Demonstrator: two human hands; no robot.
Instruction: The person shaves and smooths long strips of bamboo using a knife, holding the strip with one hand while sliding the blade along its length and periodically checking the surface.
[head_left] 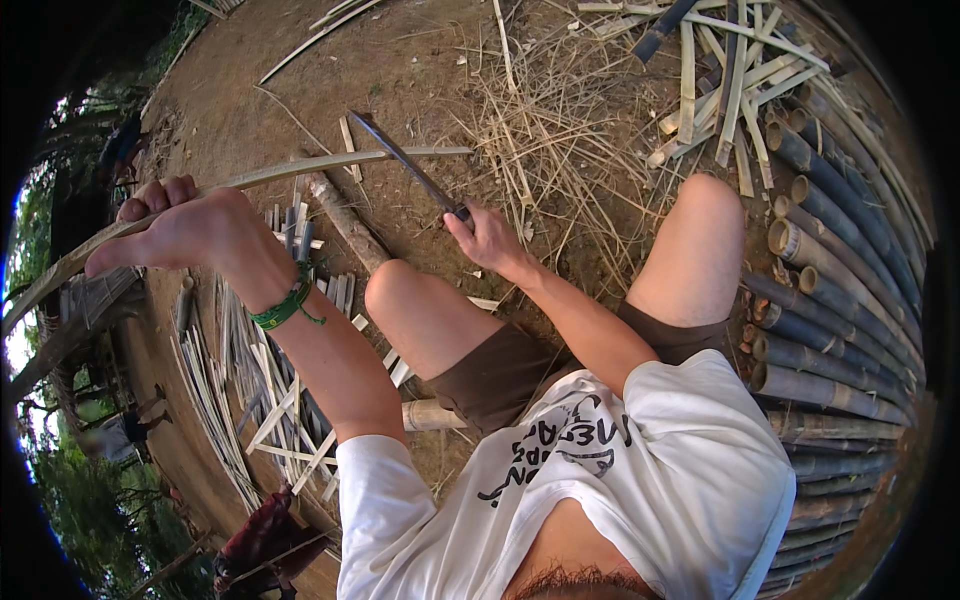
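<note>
My left hand [195,225], raised at the left with a green woven band on its wrist, is closed round a long split bamboo strip [290,170]. The strip bends from the left rim to past the middle of the view. My right hand [487,240] is wrapped round the dark handle of a long-bladed knife [420,176]. Its blade points up and left and crosses the strip near the right end; whether the edge bites into the bamboo, I cannot tell. Below the strip, a rough branch [345,215] lies on the ground by my left knee.
Cut bamboo poles [830,290] are stacked along the right. Split strips [735,90] lie in a heap at the upper right, beside scattered thin shavings [540,140]. More strips [225,380] lie at the left. A person in dark red [265,540] is at the lower left.
</note>
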